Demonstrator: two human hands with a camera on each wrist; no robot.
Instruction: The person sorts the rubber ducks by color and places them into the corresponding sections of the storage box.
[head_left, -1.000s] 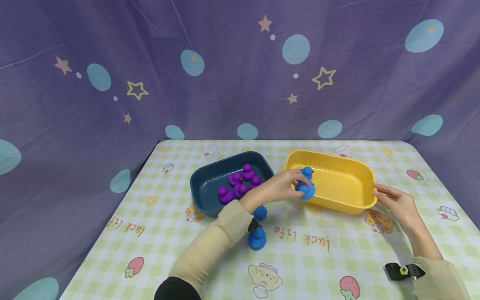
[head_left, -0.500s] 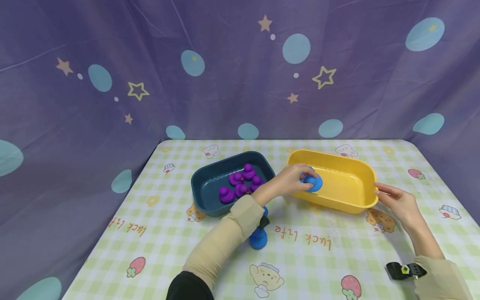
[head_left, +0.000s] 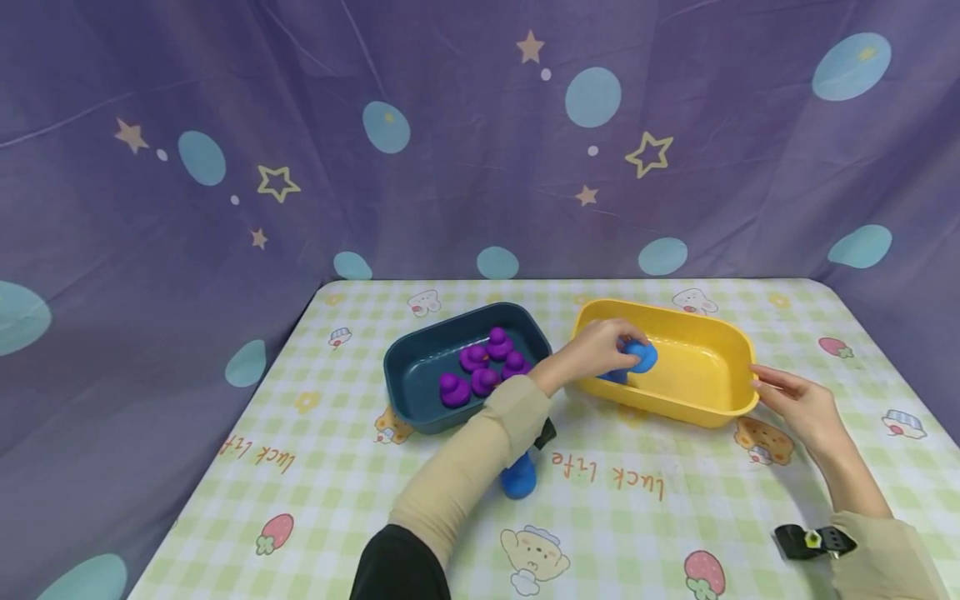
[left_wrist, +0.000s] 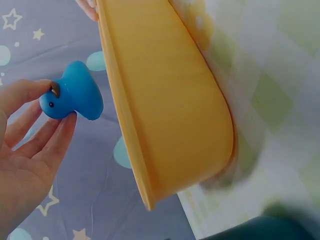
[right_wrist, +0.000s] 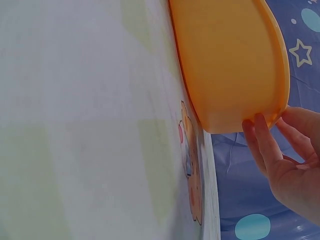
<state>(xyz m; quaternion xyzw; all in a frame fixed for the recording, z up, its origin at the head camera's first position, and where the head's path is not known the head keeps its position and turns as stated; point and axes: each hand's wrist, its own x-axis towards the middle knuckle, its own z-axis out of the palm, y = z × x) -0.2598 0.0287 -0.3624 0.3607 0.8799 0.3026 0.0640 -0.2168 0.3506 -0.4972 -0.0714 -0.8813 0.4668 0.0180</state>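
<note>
My left hand (head_left: 602, 346) pinches a blue rubber duck (left_wrist: 82, 92) by its head, thumb by the beak, over the left part of the yellow basin (head_left: 693, 367). In the head view the fingers partly cover the duck. A darker blue shape (head_left: 615, 377) shows below that hand inside the basin; I cannot tell what it is. My right hand (head_left: 806, 408) touches the basin's right end with nearly straight fingers; in the right wrist view its fingertips (right_wrist: 259, 119) rest against the outer wall near the rim.
Left of the yellow basin stands a dark teal basin (head_left: 408, 354) holding several purple rubber ducks (head_left: 474, 358). Another blue duck (head_left: 519, 479) sits on the checked tablecloth (head_left: 337, 500), partly behind the left sleeve. A purple curtain (head_left: 450, 208) hangs behind the table.
My left hand has carried the blue duck from the yellow basin's near left edge to the right and further over its inside. The right hand stays at the basin's right end.
</note>
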